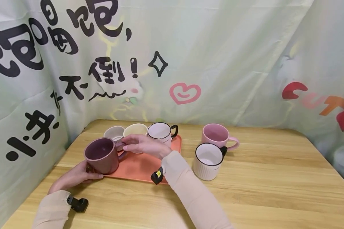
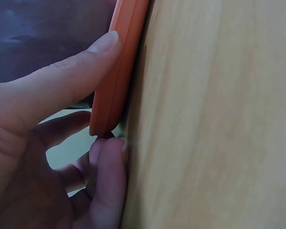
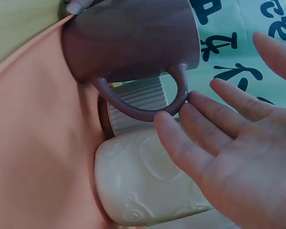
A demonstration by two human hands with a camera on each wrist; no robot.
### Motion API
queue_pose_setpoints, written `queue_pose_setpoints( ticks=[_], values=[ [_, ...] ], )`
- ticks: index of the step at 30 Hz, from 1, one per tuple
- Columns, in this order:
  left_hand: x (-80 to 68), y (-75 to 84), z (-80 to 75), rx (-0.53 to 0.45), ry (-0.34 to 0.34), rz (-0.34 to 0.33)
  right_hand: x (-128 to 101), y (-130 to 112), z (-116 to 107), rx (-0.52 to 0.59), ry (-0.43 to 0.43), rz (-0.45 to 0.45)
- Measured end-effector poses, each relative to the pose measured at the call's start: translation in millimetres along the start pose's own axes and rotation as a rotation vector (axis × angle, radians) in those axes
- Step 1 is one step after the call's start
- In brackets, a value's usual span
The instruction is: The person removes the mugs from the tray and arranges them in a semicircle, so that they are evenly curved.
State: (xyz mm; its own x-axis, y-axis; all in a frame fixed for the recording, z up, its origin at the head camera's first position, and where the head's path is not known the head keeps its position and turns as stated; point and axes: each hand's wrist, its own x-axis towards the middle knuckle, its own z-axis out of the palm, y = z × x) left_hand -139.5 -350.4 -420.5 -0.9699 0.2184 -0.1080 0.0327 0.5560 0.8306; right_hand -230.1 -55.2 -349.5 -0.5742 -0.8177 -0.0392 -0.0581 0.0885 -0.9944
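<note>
A dark purple mug [image 1: 103,162] stands on the left end of an orange tray [image 1: 137,165], its handle turned to the right. At the tray's near left corner, my left hand [image 1: 78,176] grips the rim, thumb on the side and fingers curled beneath the edge [image 2: 107,112]. My right hand [image 3: 243,152] reaches over the tray with fingers spread, and its fingertips touch the purple mug's handle [image 3: 133,112]. Behind them on the tray are a pale ribbed cup [image 1: 114,129], a cream embossed cup [image 3: 148,181] and a white mug with black rim and handle [image 1: 160,131].
Right of the tray, a pink mug [image 1: 215,132] stands on the wooden table [image 1: 275,171]. A white ribbed mug with a black rim [image 1: 207,168] is just in front of it. A printed cloth [image 1: 218,63] hangs behind and along the left side.
</note>
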Motion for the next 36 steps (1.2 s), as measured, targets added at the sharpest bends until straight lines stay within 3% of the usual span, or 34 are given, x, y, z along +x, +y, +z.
queue_pose_setpoints(
  ticks=[11,21,24,31,36],
  values=[
    [-0.6,-1.5,3.1,-0.071,-0.016,-0.022,1.9,9.5,10.8,-0.015,0.101,-0.006],
    [-0.2,-0.3,3.3,-0.045,0.004,0.011,11.3,25.8,27.8,0.193,0.024,0.038],
    [-0.4,0.3,3.5,-0.057,0.001,-0.004,15.8,28.6,33.1,0.231,0.057,0.013],
    [-0.2,0.2,4.0,-0.029,-0.002,0.007,19.3,31.3,44.9,0.18,0.229,-0.057],
    [0.7,1.9,2.1,-0.029,0.008,-0.016,16.9,25.4,44.0,0.153,0.305,-0.052]
  ],
)
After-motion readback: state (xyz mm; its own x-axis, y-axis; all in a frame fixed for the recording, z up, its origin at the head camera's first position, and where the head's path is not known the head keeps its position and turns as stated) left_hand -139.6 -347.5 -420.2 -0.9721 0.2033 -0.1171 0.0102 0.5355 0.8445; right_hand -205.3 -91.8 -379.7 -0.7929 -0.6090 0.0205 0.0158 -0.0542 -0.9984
